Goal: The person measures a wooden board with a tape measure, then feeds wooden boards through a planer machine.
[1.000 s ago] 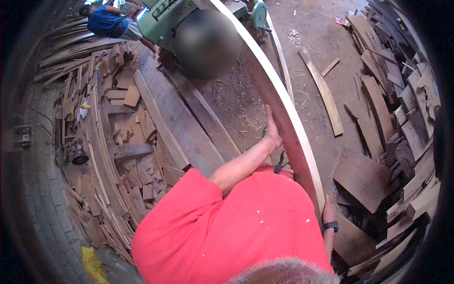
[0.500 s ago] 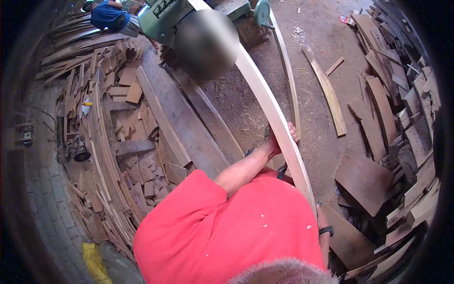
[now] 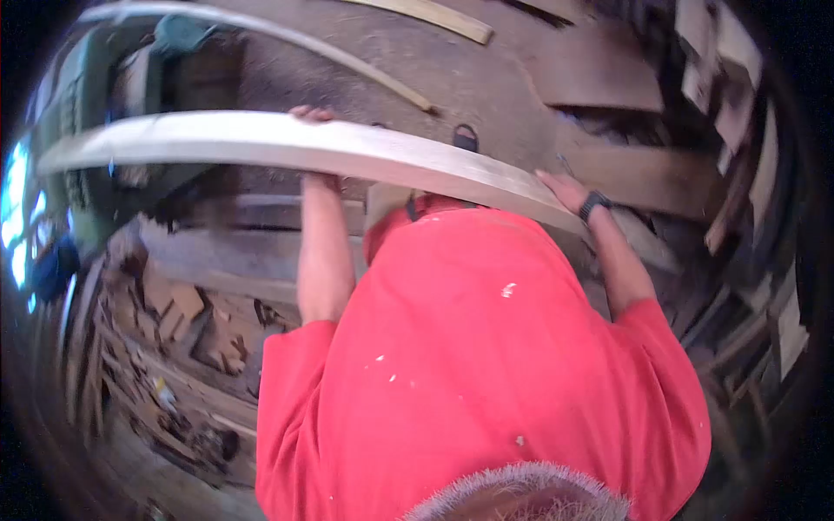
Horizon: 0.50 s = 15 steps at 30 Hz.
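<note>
A long, pale wooden plank (image 3: 408, 161) stretches across the view in front of my red shirt. My left hand (image 3: 313, 115) is closed round it left of the middle, its fingertips curled over the far edge and the forearm passing beneath. Near the plank's right end, my right hand (image 3: 565, 188) grips the far edge, with a dark watch on the wrist. The thumb of each hand is hidden. Toward the left, the plank's blurred far end overlaps a green machine (image 3: 82, 100).
Beyond the plank, a thin wooden strip (image 3: 347, 59) slants down to the floor. A short board (image 3: 434, 17) lies farther off. Scrap wood (image 3: 187, 300) is heaped at the left, and dark boards (image 3: 643, 178) are stacked at the right. A sandalled foot (image 3: 466, 137) shows past the plank.
My view has turned, and the plank now runs across it rather than up toward the machine. Both hands keep hold; the right hand shows more fully.
</note>
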### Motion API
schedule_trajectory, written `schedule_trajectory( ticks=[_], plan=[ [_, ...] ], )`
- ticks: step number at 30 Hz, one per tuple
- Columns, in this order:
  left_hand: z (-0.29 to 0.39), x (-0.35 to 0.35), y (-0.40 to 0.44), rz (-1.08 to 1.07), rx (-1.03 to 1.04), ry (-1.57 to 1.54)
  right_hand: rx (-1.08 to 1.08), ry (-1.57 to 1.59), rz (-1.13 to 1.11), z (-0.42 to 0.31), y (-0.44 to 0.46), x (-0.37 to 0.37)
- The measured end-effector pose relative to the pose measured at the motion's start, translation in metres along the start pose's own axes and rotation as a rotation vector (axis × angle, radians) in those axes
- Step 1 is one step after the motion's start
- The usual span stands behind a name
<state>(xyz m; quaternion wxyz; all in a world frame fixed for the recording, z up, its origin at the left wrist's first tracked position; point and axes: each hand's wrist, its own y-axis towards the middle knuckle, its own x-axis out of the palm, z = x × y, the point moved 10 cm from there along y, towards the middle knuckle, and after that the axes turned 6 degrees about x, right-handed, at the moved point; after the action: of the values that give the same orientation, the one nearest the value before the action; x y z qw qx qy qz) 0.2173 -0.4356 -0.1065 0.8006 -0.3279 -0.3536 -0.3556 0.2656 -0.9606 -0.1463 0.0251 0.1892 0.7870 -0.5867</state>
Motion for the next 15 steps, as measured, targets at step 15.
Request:
schedule_trajectory(
  ticks=[15],
  plan=[
    [-0.009, 0.045, 0.003, -0.275, 0.067, -0.066, 0.161, -0.079, 0.271, 0.003, -0.039, -0.022]
  ],
)
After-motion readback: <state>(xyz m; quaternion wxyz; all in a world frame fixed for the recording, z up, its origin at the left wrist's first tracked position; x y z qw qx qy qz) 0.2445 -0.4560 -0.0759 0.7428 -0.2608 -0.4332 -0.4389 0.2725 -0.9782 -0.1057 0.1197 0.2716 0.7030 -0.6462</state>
